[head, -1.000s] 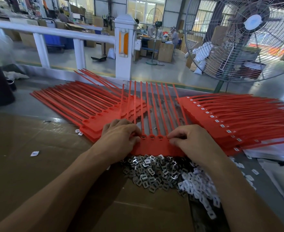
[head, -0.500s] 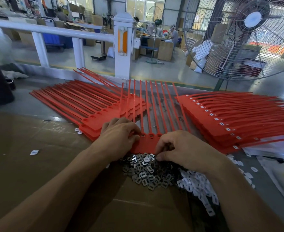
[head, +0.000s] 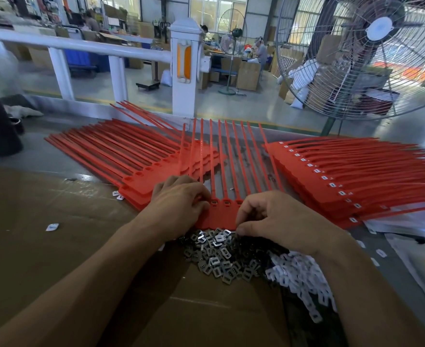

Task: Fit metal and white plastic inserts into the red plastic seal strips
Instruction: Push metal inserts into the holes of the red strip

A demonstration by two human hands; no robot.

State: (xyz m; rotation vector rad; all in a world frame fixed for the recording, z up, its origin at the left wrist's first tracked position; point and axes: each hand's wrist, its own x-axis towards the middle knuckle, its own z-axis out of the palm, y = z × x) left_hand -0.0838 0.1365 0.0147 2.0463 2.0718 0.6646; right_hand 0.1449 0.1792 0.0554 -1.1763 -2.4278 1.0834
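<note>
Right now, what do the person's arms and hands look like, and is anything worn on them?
Both arms are bare as far as the frame shows: no sleeves, gloves, watch or rings are visible. The left hand and right hand show short, plain nails. Both forearms enter from the bottom edge.

Daylight floods in from the windows (head: 221,8) far beyond the grip, leaving the hall bright and even. The surface (head: 56,171) left of the grip carries a pale glare streak. Soft shadows pool under both forearms, just below the grip. The wide lens bends the white railing (head: 68,43) and the big fan (head: 371,53) toward the edges. Edges look slightly smeared; the centre stays sharp.
</note>
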